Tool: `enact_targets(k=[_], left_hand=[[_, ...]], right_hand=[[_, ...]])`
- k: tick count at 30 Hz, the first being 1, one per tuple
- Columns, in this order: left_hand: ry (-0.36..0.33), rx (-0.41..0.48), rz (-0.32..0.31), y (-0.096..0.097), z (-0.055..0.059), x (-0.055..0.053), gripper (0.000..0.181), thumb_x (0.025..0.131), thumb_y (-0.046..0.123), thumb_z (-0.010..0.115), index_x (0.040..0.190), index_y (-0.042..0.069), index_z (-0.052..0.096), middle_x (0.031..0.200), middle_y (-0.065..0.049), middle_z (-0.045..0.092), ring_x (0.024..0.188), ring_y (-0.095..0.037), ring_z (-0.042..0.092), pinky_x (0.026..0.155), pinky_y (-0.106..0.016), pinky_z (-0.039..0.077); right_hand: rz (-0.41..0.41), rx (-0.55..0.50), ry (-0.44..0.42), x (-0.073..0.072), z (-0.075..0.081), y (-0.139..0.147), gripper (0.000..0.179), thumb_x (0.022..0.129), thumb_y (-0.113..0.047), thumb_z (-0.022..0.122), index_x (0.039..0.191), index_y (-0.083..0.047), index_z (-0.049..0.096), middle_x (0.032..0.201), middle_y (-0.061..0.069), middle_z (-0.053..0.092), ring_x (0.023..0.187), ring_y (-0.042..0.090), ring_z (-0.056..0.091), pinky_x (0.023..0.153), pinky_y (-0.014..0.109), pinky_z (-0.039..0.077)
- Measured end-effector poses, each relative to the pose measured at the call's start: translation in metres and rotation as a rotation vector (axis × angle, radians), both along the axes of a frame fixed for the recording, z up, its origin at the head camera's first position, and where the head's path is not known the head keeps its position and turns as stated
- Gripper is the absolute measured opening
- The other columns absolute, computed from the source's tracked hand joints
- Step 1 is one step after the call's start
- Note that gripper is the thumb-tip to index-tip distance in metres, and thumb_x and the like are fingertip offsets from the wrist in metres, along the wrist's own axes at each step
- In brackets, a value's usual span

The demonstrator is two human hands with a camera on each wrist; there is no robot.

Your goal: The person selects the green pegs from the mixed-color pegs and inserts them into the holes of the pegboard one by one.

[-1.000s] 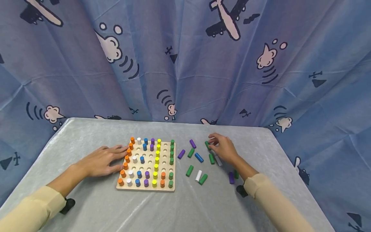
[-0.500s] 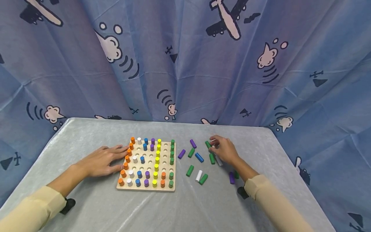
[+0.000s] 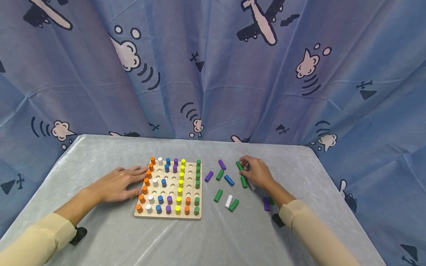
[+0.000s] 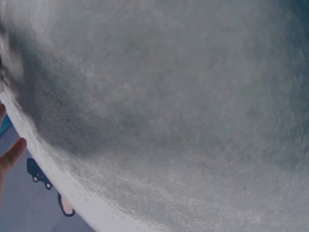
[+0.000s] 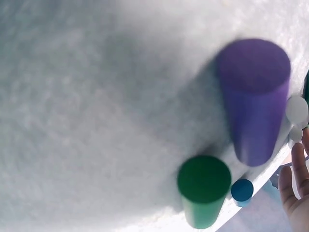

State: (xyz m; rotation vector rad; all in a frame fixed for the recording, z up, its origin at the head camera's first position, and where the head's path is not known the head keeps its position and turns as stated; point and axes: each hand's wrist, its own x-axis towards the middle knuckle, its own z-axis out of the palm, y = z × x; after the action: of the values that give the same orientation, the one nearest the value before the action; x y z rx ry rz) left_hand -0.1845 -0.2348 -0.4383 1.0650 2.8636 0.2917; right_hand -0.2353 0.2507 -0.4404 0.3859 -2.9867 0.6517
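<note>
Peg board (image 3: pixel 172 177) lies flat on the table (image 3: pixel 110 236), a little nearer the left edge than the right, short of the far edge. Pegs stand upright in it: full columns of orange pegs (image 3: pixel 146 182) at its left side and yellow pegs (image 3: pixel 181 184) further right; white, blue, purple and green columns show bare holes.

Left hand (image 3: pixel 120 183): spread, fingers extended, fingertips at the board's left side (touching the wood or an orange peg, cannot tell which).

Right hand (image 3: pixel 257 172): on the table's right half, thumb and fingers bent toward each other just beside a green peg (image 3: pixel 239 166). Whether it grips a peg cannot be told; the fingertips hide the spot. A grey peg (image 3: pixel 252 186) lies partly under the hand, next to another green one.

Other loose pegs lie on their sides between board and right forearm; a purple peg (image 3: pixel 266 204) rests by the forearm, nearer the table's right edge. Blue curtain (image 3: pixel 219 74) beyond the far edge.
</note>
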Motion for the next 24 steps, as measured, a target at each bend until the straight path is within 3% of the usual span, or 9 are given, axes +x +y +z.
enact_targets(k=[10,24], left_hand=[[-0.013,-0.001,0.005,-0.0007,-0.0009,-0.0018,0.065,0.099,0.052,0.052,0.145,0.005,0.052,0.155,-0.01,0.042,0.141,-0.037,0.039,0.102,-0.062,0.038],[-0.017,-0.005,0.005,0.0001,0.0023,0.0011,0.066,0.099,0.054,0.05,0.144,0.005,0.053,0.154,-0.011,0.043,0.14,-0.039,0.04,0.101,-0.064,0.038]], right_hand=[[0.014,-0.011,0.04,-0.0015,-0.0016,0.0005,0.033,0.082,-0.004,0.078,0.114,-0.001,0.068,0.1,0.01,0.074,0.091,0.026,0.067,0.083,0.049,0.052],[0.021,-0.062,0.032,0.0015,-0.0014,-0.0006,0.032,0.084,0.0,0.074,0.115,0.0,0.068,0.097,0.01,0.074,0.089,0.025,0.066,0.082,0.047,0.052]])
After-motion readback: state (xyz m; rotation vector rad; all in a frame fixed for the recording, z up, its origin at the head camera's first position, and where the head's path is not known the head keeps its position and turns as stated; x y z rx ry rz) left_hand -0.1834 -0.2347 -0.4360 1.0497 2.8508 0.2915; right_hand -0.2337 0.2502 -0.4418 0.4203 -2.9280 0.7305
